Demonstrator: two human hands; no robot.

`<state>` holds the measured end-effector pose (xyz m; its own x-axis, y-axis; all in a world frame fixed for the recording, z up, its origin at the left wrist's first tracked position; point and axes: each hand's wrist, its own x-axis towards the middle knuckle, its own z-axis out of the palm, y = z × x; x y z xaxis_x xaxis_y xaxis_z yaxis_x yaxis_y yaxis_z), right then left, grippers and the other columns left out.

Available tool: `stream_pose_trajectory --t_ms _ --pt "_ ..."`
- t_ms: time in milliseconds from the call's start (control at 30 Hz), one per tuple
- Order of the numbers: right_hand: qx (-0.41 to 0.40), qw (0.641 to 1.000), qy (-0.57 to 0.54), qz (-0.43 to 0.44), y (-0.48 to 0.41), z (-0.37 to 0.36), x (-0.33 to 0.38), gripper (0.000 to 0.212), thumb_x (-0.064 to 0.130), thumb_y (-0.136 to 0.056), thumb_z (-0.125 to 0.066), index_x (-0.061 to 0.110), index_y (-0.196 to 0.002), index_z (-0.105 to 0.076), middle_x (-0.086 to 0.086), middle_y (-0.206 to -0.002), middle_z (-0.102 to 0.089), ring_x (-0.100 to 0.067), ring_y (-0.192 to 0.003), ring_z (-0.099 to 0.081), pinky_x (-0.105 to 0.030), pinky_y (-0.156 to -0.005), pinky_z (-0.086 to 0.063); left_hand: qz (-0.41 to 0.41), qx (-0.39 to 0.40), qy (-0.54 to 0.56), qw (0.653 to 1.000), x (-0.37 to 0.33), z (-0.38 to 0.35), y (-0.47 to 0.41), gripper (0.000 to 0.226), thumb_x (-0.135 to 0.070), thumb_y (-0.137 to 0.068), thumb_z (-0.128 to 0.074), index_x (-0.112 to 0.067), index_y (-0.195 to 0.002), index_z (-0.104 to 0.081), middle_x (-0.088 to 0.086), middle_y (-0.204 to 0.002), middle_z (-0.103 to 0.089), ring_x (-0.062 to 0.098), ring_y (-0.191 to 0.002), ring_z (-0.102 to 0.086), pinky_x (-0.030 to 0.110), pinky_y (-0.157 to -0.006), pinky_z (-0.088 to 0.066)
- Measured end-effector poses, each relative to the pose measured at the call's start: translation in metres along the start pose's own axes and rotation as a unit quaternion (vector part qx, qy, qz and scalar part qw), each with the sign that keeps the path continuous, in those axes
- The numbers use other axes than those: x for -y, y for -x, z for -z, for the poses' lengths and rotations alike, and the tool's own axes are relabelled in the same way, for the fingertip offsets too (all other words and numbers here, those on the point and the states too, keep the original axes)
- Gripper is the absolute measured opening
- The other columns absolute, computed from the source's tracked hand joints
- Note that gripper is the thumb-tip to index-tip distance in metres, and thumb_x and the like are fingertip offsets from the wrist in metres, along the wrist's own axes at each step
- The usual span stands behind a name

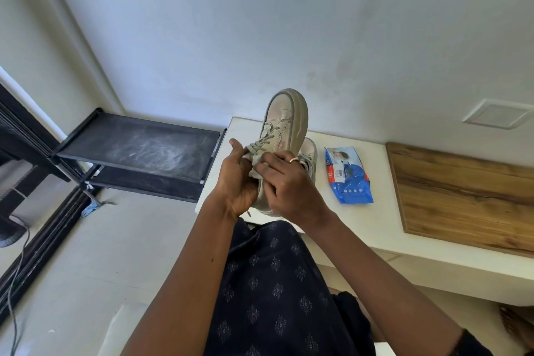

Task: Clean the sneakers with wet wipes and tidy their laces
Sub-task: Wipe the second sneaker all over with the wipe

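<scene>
Head view: the left hand (239, 179) gripped the sneaker (284, 121) round its heel end and held it above the near edge of the bench (375, 211). The right hand (289, 182) had its fingers curled on a white wipe (254, 166), pinching it against the shoe's collar by the laces.

The sneaker's long axis ran from the hands toward the wall, toe away and raised, heel toward the person. It was rolled so the sole faced right.

The cleaning looked to be midway on this shoe. Its toe and rim appeared dull and smudged, and the laces seemed loose and not yet tidied. The second sneaker (309, 153) sat on the bench just behind, beside the pack (348, 179). Whether it was wiped I could not tell.
</scene>
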<state>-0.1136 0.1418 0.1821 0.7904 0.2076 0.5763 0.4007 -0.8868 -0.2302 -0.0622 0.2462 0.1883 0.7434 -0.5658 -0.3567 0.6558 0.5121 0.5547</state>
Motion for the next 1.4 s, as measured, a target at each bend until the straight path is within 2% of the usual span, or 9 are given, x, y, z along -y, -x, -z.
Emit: stream_pose_trajectory --t_ms 167,333,567,733,833,1067,1200,1267,1400 --pt "-0.002 1.000 0.008 -0.027 -0.014 -0.003 0.002 0.032 0.009 -0.083 -0.042 -0.002 -0.094 -0.070 -0.014 -0.096 -0.067 -0.030 -0.090 -0.058 -0.028 -0.086 -0.041 0.015 0.012 -0.019 1.000 0.004 0.001 0.001 0.087 -0.071 -0.090 -0.017 0.000 -0.115 -0.060 0.017 -0.111 -0.066 0.027 -0.110 -0.061 0.034 -0.106 -0.040" --pt "-0.010 1.000 -0.005 -0.026 0.002 -0.001 0.002 0.033 0.007 -0.083 -0.042 -0.001 -0.100 -0.069 -0.013 -0.101 -0.066 -0.030 -0.091 -0.057 -0.031 -0.086 -0.045 0.013 0.027 0.021 0.999 0.000 0.002 -0.001 0.093 -0.071 -0.090 -0.017 0.007 -0.131 -0.046 0.020 -0.118 -0.061 0.027 -0.106 -0.063 0.032 -0.094 -0.051" --pt "-0.018 0.999 -0.009 -0.036 0.006 0.000 0.000 0.033 0.005 -0.081 -0.042 -0.002 -0.099 -0.068 -0.013 -0.096 -0.066 -0.029 -0.090 -0.056 -0.028 -0.086 -0.044 0.022 0.044 0.028 0.998 0.002 0.001 0.001 0.095 -0.075 -0.086 -0.018 0.004 -0.126 -0.051 0.020 -0.115 -0.064 0.029 -0.103 -0.065 0.037 -0.096 -0.049" --pt "-0.052 0.996 0.023 -0.073 -0.007 -0.004 -0.001 0.031 0.010 -0.084 -0.043 -0.002 -0.098 -0.069 -0.015 -0.096 -0.066 -0.034 -0.090 -0.059 -0.037 -0.081 -0.051 0.016 0.028 -0.013 0.999 0.002 0.001 0.002 0.094 -0.076 -0.086 -0.018 0.003 -0.118 -0.059 0.020 -0.109 -0.067 0.028 -0.098 -0.068 0.034 -0.087 -0.054" --pt "-0.043 0.994 0.040 -0.087 -0.002 -0.007 -0.002 0.031 0.008 -0.084 -0.044 -0.001 -0.102 -0.067 -0.015 -0.099 -0.065 -0.033 -0.093 -0.057 -0.039 -0.082 -0.052 0.008 0.028 -0.002 1.000 -0.001 0.002 0.001 0.096 -0.076 -0.085 -0.018 0.003 -0.125 -0.055 0.021 -0.115 -0.065 0.028 -0.101 -0.067 0.035 -0.088 -0.054" --pt "-0.034 0.994 0.050 -0.093 0.017 -0.008 -0.010 0.041 -0.015 -0.064 -0.072 -0.004 -0.103 -0.066 -0.015 -0.101 -0.065 -0.031 -0.100 -0.054 -0.040 -0.083 -0.053 -0.001 0.008 0.019 1.000 -0.001 0.007 0.000 0.095 -0.076 -0.085 -0.023 0.003 -0.120 -0.062 0.022 -0.122 -0.062 0.032 -0.103 -0.065 0.043 -0.096 -0.047" --pt "-0.069 0.994 0.061 -0.059 0.001 -0.008 -0.008 0.023 -0.003 -0.079 -0.056 -0.005 -0.100 -0.066 -0.016 -0.100 -0.065 -0.024 -0.100 -0.042 -0.039 -0.086 -0.051 0.007 0.010 0.010 1.000 0.002 0.003 0.002 0.089 -0.073 -0.088 -0.021 0.001 -0.127 -0.054 0.019 -0.111 -0.067 0.028 -0.096 -0.068 0.035 -0.083 -0.057" --pt "-0.075 0.994 0.058 -0.060 -0.008 -0.009 -0.009 0.022 -0.006 -0.076 -0.061 -0.004 -0.097 -0.067 -0.016 -0.099 -0.065 -0.023 -0.098 -0.042 -0.037 -0.083 -0.051 0.012 0.007 -0.006 1.000 0.004 0.001 0.002 0.087 -0.071 -0.089 -0.020 0.000 -0.125 -0.055 0.018 -0.101 -0.069 0.026 -0.087 -0.070 0.031 -0.073 -0.059" --pt "-0.061 0.996 0.041 -0.057 -0.009 -0.007 -0.010 0.029 -0.009 -0.070 -0.070 -0.005 -0.099 -0.067 -0.016 -0.099 -0.065 -0.023 -0.098 -0.041 -0.039 -0.082 -0.051 0.006 0.007 -0.006 1.000 0.003 0.001 0.002 0.087 -0.070 -0.090 -0.019 0.000 -0.127 -0.053 0.019 -0.104 -0.068 0.028 -0.090 -0.069 0.033 -0.078 -0.058"
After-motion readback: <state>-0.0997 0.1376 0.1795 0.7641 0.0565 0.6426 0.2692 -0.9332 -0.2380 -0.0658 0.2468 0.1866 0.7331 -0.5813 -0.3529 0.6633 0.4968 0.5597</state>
